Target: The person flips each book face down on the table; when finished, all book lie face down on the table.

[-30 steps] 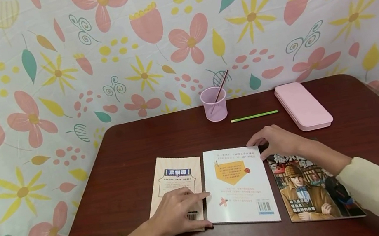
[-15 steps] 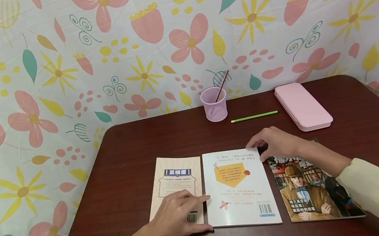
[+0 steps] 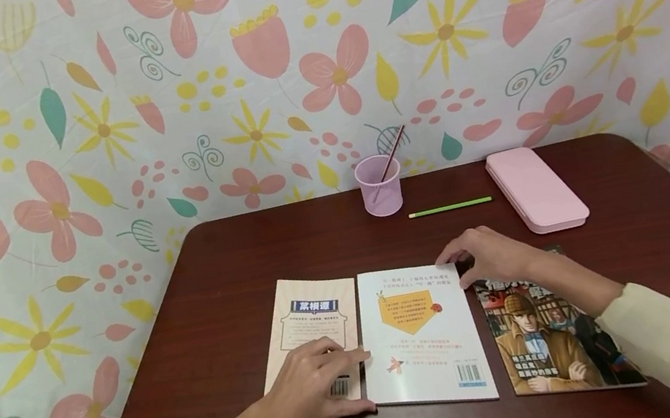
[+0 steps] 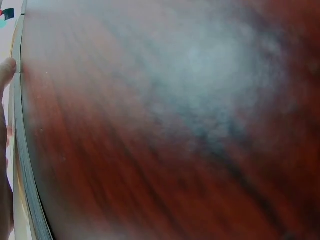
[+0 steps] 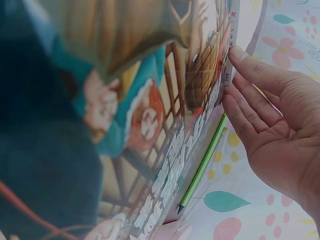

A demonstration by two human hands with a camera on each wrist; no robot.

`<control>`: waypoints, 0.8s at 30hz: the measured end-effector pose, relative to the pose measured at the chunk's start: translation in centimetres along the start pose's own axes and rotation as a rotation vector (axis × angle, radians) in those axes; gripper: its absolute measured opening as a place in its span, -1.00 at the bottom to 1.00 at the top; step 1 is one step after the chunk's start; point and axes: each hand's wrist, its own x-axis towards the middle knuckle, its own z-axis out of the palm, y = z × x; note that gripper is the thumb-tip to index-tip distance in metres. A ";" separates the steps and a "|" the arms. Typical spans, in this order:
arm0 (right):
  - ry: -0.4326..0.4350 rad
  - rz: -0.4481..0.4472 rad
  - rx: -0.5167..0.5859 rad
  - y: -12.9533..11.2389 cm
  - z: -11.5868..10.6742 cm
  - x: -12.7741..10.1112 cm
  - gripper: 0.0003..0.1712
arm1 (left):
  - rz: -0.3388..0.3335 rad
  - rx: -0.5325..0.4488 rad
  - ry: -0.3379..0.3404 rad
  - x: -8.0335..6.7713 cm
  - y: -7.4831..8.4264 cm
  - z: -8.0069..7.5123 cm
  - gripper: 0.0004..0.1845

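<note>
A white book (image 3: 425,349) with an orange panel and a barcode lies on the table between a cream book (image 3: 311,327) and a glossy comic-style book (image 3: 534,346) with a detective in a checked cap. My left hand (image 3: 311,384) rests over the lower part of the cream book, its fingertips and thumb at the white book's left edge. At the white book's top right corner, my right hand (image 3: 485,255) touches the edge with thumb and fingers. In the right wrist view, the fingers of this hand (image 5: 287,112) look nearly straight. The left wrist view shows mostly tabletop.
Behind the books stands a lilac mesh pen cup (image 3: 381,190) with a dark pencil in it. A green pencil (image 3: 451,206) lies to its right, followed by a pink pencil case (image 3: 538,190). A flowered cloth (image 3: 282,92) hangs behind the dark table (image 3: 218,265).
The white book has shifted slightly toward me, and my right hand has come down a little with it. The left hand has hardly moved; the other two books lie as before.
</note>
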 end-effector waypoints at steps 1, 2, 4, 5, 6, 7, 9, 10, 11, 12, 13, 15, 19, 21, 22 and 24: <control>0.000 -0.003 -0.001 0.0 0.0 0.0 -0.56 | -0.001 -0.001 -0.003 0.0 0.0 0.0 -0.31; 0.000 -0.007 -0.002 -0.1 0.0 0.0 -0.56 | 0.000 -0.002 -0.006 0.0 0.0 0.0 -0.33; -0.001 -0.018 -0.008 -0.2 -0.1 -0.1 -0.56 | 0.000 -0.006 -0.014 0.1 0.0 0.0 -0.36; -0.001 -0.022 -0.013 -0.2 0.0 -0.2 -0.55 | -0.002 -0.005 -0.017 0.1 -0.1 -0.1 -0.37; -0.002 -0.028 -0.020 -0.3 0.0 -0.2 -0.54 | -0.003 -0.006 -0.018 0.1 -0.1 -0.1 -0.37; -0.004 -0.035 -0.031 -0.3 0.0 -0.3 -0.54 | -0.006 -0.005 -0.020 0.1 -0.1 -0.1 -0.37; -0.008 -0.044 -0.059 -0.4 0.0 -0.5 -0.53 | -0.007 0.000 -0.025 0.1 -0.2 -0.1 -0.36; -0.010 -0.047 -0.075 -0.5 0.1 -0.5 -0.53 | -0.008 0.006 -0.029 0.2 -0.3 -0.2 -0.35; -0.012 -0.050 -0.090 -0.6 0.2 -0.6 -0.54 | -0.010 0.007 -0.036 0.2 -0.4 -0.2 -0.34; -0.014 -0.049 -0.101 -0.7 0.3 -0.7 -0.55 | -0.014 0.006 -0.046 0.2 -0.5 -0.3 -0.33; -0.014 -0.046 -0.111 -0.9 0.4 -0.8 -0.56 | -0.020 0.006 -0.061 0.3 -0.6 -0.4 -0.33; -0.010 -0.033 -0.124 -1.4 0.8 -1.1 -0.57 | -0.042 0.002 -0.102 0.3 -1.0 -0.7 -0.33; 0.020 0.012 -0.149 -3.0 1.8 -1.8 -0.32 | -0.111 -0.052 -0.202 0.5 -1.9 -1.3 -0.31; 0.028 0.035 -0.163 -3.8 2.5 -2.1 -0.11 | -0.164 -0.098 -0.243 0.5 -2.4 -1.6 -0.28; 0.032 0.045 -0.170 -4.1 2.8 -2.3 -0.02 | -0.194 -0.123 -0.257 0.5 -2.7 -1.7 -0.25; 0.037 0.055 -0.162 -4.8 3.5 -2.5 0.10 | -0.257 -0.160 -0.280 0.3 -3.2 -1.9 -0.18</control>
